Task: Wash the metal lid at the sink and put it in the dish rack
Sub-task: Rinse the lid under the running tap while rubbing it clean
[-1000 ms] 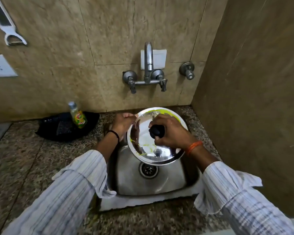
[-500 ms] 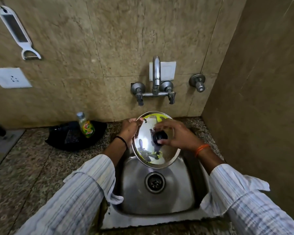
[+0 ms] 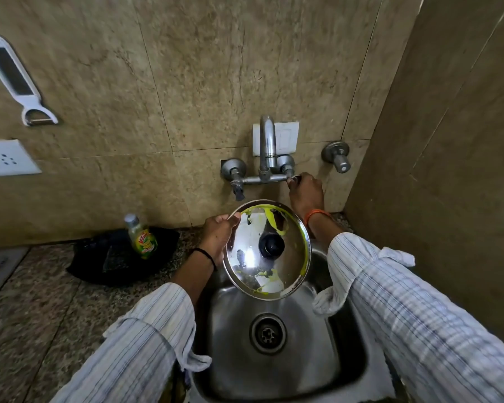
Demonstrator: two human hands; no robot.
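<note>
A round metal lid (image 3: 285,266) with a black knob and streaks of yellow-green liquid is held tilted over the steel sink (image 3: 309,359). My left hand (image 3: 217,232) pinches its upper left rim. My right hand (image 3: 304,190) reaches up behind the lid and grips the right handle of the wall tap (image 3: 266,149). No water is seen running from the spout. No dish rack is in view.
A bottle of dish soap (image 3: 141,237) stands in a black tray (image 3: 99,263) on the granite counter to the left of the sink. A second valve (image 3: 336,157) sticks out of the wall at right. A side wall closes the right.
My right hand has let go of the lid's knob and moved up to the tap's right handle. The lid stays in my left hand alone, turned more face-up.
</note>
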